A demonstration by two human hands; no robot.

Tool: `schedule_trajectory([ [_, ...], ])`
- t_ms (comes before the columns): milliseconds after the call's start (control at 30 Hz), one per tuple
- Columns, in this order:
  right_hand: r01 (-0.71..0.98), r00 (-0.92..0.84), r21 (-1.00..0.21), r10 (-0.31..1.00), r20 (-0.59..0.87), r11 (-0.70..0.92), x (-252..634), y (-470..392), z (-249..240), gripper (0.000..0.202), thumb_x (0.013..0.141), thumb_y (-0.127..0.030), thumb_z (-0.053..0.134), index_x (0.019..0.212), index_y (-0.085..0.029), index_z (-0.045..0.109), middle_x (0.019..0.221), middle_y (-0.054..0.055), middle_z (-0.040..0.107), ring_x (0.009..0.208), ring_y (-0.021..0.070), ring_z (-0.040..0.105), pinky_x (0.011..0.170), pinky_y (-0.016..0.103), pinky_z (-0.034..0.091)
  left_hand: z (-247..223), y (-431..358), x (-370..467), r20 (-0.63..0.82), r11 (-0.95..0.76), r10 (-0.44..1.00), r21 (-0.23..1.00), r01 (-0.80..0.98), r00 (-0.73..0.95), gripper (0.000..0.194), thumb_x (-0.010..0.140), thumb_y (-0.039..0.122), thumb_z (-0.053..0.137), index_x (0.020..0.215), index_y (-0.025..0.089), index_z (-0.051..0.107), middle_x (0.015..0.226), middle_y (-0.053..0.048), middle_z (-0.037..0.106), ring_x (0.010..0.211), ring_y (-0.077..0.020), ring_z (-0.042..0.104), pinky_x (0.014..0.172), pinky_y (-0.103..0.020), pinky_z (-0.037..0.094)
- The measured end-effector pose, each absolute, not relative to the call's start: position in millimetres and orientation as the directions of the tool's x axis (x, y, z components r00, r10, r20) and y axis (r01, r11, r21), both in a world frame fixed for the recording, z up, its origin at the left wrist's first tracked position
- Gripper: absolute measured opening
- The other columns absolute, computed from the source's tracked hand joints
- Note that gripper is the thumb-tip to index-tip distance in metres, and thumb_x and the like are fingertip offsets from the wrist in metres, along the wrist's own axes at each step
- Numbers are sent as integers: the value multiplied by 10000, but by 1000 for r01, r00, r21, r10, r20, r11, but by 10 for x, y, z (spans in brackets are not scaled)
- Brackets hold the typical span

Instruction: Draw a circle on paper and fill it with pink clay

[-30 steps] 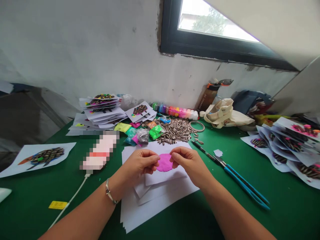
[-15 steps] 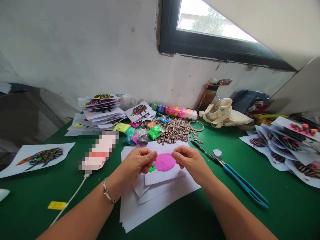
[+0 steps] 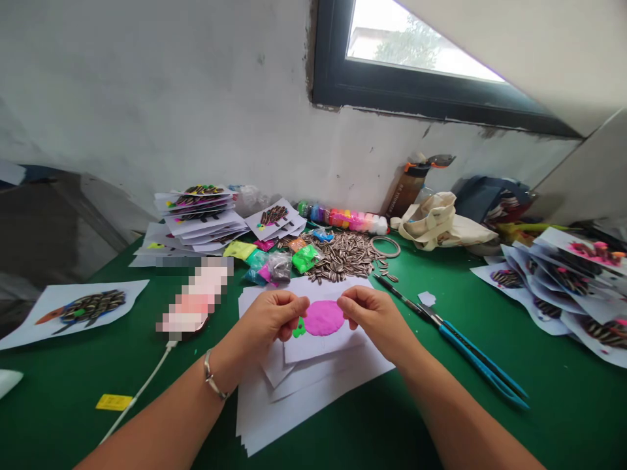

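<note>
A flat pink-purple oval of modelling clay (image 3: 324, 318) lies on a small white paper (image 3: 318, 352), with a green clay piece (image 3: 298, 328) at its left end. My left hand (image 3: 278, 316) is closed in a pinch at the oval's upper left, partly covering the green piece. On the other side, my right hand (image 3: 365, 310) pinches with thumb and forefinger at the oval's upper right edge. Whatever lies between the fingertips of either hand is too small or hidden to make out. Larger white sheets (image 3: 274, 418) lie stacked beneath the small paper.
Behind the hands lie sunflower seeds (image 3: 343, 254) and bagged coloured clay (image 3: 240, 250). Blue-handled tweezers (image 3: 482, 362) rest at the right. Stacks of seed-decorated papers stand left (image 3: 200, 219) and right (image 3: 563, 281). A phone (image 3: 196, 303) with a cable lies left.
Both hands hold nearly the same pinched pose over the oval. The whole view has shifted very slightly; nothing else visibly differs.
</note>
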State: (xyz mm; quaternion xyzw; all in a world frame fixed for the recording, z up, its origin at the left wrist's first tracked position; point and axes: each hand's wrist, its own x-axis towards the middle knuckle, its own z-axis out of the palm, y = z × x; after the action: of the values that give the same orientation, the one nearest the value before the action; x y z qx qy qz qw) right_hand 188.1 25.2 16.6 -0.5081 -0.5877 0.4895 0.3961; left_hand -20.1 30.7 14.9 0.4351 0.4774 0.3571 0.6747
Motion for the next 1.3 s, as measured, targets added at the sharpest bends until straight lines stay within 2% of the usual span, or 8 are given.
schedule_trajectory([
  [233, 169, -177, -986, 984, -26, 4, 1884, 267, 100, 269, 814, -366, 590, 960, -158, 675, 845, 60, 693, 736, 179, 659, 739, 325, 505, 157, 297, -167, -357, 399, 878, 914, -76, 317, 340, 615, 388, 817, 796, 134, 683, 659, -10, 653, 569, -102, 571, 557, -227, 438],
  [467, 247, -150, -969, 988, -36, 2, 1887, 271, 159, 237, 793, -382, 625, 681, -173, 609, 586, -31, 540, 525, 106, 498, 518, 241, 396, 136, 314, -195, -304, 299, 908, 952, 60, 289, 390, 675, 504, 740, 586, 155, 590, 454, 45, 517, 370, -55, 392, 404, -206, 243],
  [600, 194, -106, -980, 994, 19, 39, 1888, 300, 90, 155, 791, -332, 613, 796, -177, 601, 656, -26, 571, 597, 123, 564, 588, 254, 440, 139, 311, -184, -302, 310, 917, 951, 10, 260, 330, 644, 446, 767, 663, 145, 633, 538, 20, 579, 452, -76, 470, 468, -216, 341],
  [733, 89, -128, -996, 992, -6, 5, 1884, 316, 20, 271, 818, -369, 569, 981, -156, 604, 826, 43, 663, 713, 169, 649, 707, 322, 507, 141, 309, -168, -323, 342, 911, 939, -34, 256, 317, 622, 374, 786, 797, 134, 677, 635, -3, 627, 574, -111, 554, 579, -247, 433],
  [967, 244, -129, -970, 991, -27, 5, 1893, 292, 105, 298, 804, -423, 620, 644, -174, 586, 544, -31, 547, 483, 103, 494, 494, 240, 385, 131, 319, -207, -265, 257, 934, 964, 65, 241, 381, 711, 490, 708, 593, 150, 583, 472, 43, 500, 412, -60, 394, 421, -201, 253],
  [1067, 233, -112, -972, 994, -4, 22, 1893, 293, 107, 245, 770, -410, 655, 699, -183, 595, 571, -39, 541, 508, 110, 511, 503, 241, 402, 133, 320, -206, -277, 278, 931, 960, 32, 236, 346, 680, 457, 741, 622, 149, 592, 507, 42, 522, 433, -62, 420, 438, -198, 281],
  [1233, 116, -152, -993, 988, -16, 1, 1878, 311, 44, 323, 798, -445, 602, 942, -159, 639, 826, 64, 690, 719, 189, 669, 715, 340, 519, 132, 323, -184, -321, 337, 913, 941, -20, 250, 309, 628, 378, 775, 787, 135, 668, 631, 0, 619, 565, -108, 552, 566, -241, 433],
  [1300, 134, -159, -991, 986, -42, -21, 1875, 307, 53, 326, 800, -454, 599, 906, -151, 652, 817, 75, 697, 699, 190, 671, 690, 333, 518, 144, 323, -183, -325, 338, 914, 941, -9, 244, 300, 646, 395, 757, 763, 134, 665, 633, -4, 622, 542, -101, 544, 542, -234, 419],
])
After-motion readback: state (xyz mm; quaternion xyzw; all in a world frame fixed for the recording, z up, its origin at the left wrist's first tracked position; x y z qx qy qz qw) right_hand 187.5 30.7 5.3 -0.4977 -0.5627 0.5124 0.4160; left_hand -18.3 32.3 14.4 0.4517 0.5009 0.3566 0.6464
